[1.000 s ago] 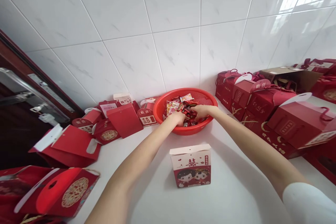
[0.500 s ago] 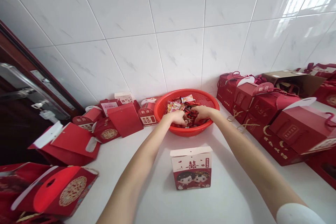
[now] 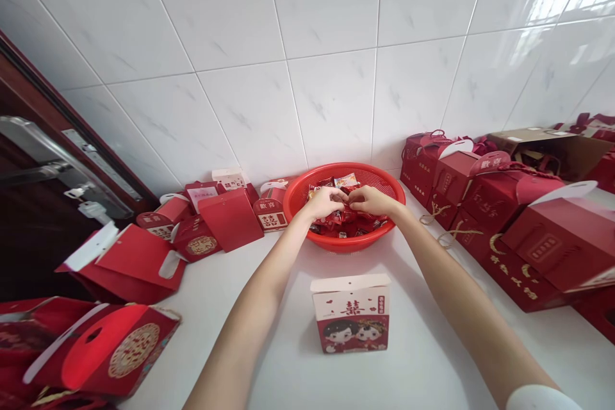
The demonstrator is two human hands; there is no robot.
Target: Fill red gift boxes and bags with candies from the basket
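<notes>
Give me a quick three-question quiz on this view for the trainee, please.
1. True or false: the left hand and right hand are both over the red plastic basket.
2. What is printed on the box standing alone on the white counter in front of the basket? A: a cartoon couple; B: a bowl of fruit; C: a clock.
3. On which side of the basket, in the head view, is the brown cardboard box?

Key: 1 true; 2 A; 3 right.

Red basket [image 3: 344, 245], grey-veined white tiles [image 3: 327, 109], wrappers [image 3: 348, 216] (seemingly mostly red)
</notes>
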